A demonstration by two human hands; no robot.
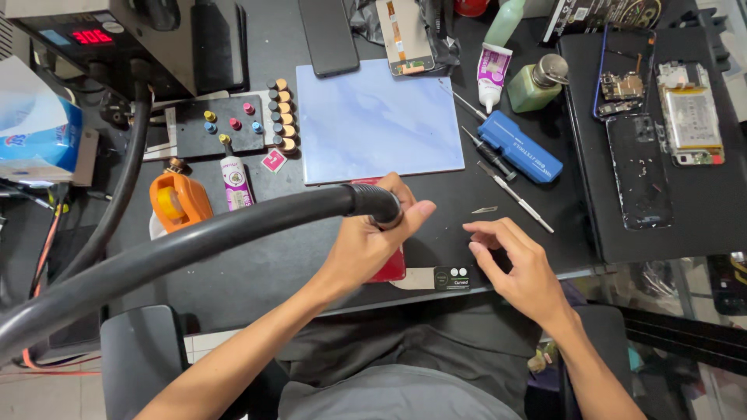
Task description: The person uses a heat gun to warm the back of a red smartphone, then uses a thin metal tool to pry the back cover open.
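The left grip [372, 233] is clenched around the black handle of a hot-air wand [373, 204], whose thick hose [194, 241] sweeps off to the left toward the station [117, 39] with its red readout. The nozzle end points down at a red phone [389, 266] lying flat on the dark table [311, 257], near the front edge and mostly hidden under that hand. The right grip [517, 268] is released: fingers loosely curled and spread, hovering just above the table to the right of the phone, holding nothing.

Just beyond the right hand lie a small blade [484, 210] and a thin metal pick [515, 198]. Farther back sit a blue tool case [520, 146], a green bottle [537, 84], a glue tube [492, 74] and a pale blue tile [377, 120]. An opened phone with its battery showing [689, 113] rests on a black mat [646, 233] at the right. An orange tape dispenser [179, 198] stands at the left.

Risks, as I judge them: the nozzle sits very close to both the phone and the left fingers, so lingering in 1 spot could scorch the red shell or burn skin. The stiff hose pulls sideways; a slack hold could let the wand swing toward the glue tube or bottle. The phone lies near the table edge with nothing pinning it, so a nudge could slide it off. The free hand reaching for the blade could also stray into the hot air.
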